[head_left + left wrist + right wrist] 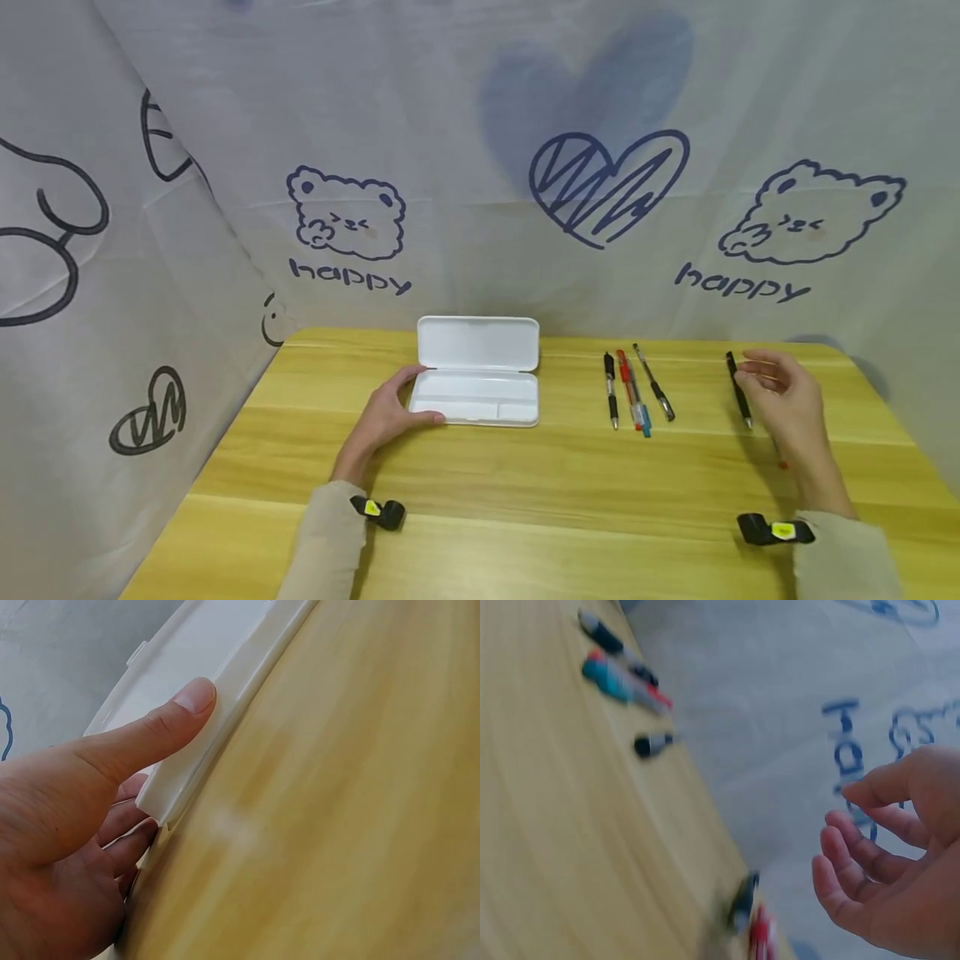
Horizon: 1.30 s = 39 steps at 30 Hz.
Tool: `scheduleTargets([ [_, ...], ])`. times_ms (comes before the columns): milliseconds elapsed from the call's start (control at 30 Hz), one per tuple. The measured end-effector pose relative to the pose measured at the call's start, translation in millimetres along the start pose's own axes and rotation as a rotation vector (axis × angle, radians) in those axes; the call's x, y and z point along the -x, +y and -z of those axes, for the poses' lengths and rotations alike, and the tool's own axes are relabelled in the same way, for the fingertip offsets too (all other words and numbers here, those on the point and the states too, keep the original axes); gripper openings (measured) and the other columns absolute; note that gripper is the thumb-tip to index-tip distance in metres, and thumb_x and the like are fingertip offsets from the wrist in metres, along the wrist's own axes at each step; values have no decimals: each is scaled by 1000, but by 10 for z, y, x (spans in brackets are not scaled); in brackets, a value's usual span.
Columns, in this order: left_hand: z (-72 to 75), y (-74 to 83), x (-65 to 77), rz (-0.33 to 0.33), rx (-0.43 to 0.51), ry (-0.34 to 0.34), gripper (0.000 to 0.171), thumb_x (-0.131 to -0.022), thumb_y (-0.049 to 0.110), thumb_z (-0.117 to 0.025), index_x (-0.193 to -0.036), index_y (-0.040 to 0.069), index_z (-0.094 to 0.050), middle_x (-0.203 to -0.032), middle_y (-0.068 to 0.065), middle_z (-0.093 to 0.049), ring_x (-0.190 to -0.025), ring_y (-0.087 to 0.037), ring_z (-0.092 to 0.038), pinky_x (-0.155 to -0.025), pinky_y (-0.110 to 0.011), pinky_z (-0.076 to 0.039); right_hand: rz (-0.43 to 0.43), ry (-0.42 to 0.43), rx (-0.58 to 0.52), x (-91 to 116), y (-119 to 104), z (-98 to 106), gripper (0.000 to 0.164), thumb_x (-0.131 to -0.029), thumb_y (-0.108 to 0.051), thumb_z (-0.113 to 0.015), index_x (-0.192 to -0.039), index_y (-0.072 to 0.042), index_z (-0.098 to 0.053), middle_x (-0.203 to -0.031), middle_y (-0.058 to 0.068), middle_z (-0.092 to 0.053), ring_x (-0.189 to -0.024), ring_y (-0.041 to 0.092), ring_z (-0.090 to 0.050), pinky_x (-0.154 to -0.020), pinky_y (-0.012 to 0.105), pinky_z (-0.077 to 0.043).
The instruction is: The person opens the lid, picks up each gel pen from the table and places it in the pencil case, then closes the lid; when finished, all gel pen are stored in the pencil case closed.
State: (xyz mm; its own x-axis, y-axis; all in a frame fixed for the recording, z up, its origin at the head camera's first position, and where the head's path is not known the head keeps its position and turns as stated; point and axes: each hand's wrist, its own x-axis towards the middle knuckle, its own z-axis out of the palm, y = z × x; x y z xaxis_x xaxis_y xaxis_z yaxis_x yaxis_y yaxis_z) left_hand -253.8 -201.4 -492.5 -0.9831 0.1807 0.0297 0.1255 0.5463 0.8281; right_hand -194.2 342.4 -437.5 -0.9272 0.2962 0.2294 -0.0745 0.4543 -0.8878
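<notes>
An open white pencil case (478, 343) sits at the back of the table, its lid raised and its divided tray showing. My left hand (386, 414) grips the case's left end. In the left wrist view the thumb (196, 696) lies over the front rim, while the fingers curl against the end wall. Over at the right, my empty right hand (787, 404) hovers with loosely bent fingers beside a black pen (738, 400). Past that hand, a red pen (762, 934) lies by the black one in the right wrist view; the head view mostly hides it behind the hand.
Between the case and my right hand lie a black-and-clear pen (611, 392), a red-capped pen (623, 367), a blue-tipped pen (647, 423) and a black-gripped clear pen (657, 387). A printed cloth (480, 283) hangs along the table's back edge.
</notes>
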Motion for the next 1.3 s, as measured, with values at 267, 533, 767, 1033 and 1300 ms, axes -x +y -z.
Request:
scheduleTargets([
  [267, 41, -1, 7, -6, 5, -33, 96, -70, 31, -97, -151, 13, -48, -159, -15, -42, -149, -35, -31, -123, -53, -23, -236, 68, 149, 22, 305, 211, 44, -100, -26, -67, -136, -1, -59, -108, -6, -60, -85, -4, -52, -66, 9, -49],
  [533, 69, -15, -12, -14, -29, -54, 98, -71, 30, -97, -153, 12, -46, -160, -16, -40, -151, -37, -29, -123, -54, -22, -233, 13, 281, 50, 538, 323, 42, -94, -13, -67, -130, 9, -61, -106, 17, -67, -71, -4, -52, -57, 16, -51],
  [767, 62, -17, -15, -13, -27, -62, 98, -72, 30, -96, -153, 11, -46, -160, -16, -39, -151, -37, -28, -123, -54, -21, -210, 30, 432, 43, 602, 344, 35, -91, -11, -70, -118, 11, -69, -95, 20, -75, -66, -1, -53, -56, 17, -43],
  [1033, 73, 10, -8, -18, -34, -63, 98, -73, 31, -96, -153, 11, -45, -160, -16, -40, -151, -37, -29, -123, -54, -22, -264, 76, 381, 32, 558, 347, 38, -92, -18, -74, -119, 8, -72, -91, 14, -77, -64, -10, -49, -55, 12, -44],
  [1300, 66, -17, -3, -33, -17, -57, 96, -72, 29, -96, -152, 10, -47, -159, -16, -42, -150, -37, -29, -123, -54, -22, -289, 65, 86, 37, 385, 207, 42, -94, -25, -76, -125, 4, -70, -77, -26, -65, -71, -3, -64, -56, 20, -55],
])
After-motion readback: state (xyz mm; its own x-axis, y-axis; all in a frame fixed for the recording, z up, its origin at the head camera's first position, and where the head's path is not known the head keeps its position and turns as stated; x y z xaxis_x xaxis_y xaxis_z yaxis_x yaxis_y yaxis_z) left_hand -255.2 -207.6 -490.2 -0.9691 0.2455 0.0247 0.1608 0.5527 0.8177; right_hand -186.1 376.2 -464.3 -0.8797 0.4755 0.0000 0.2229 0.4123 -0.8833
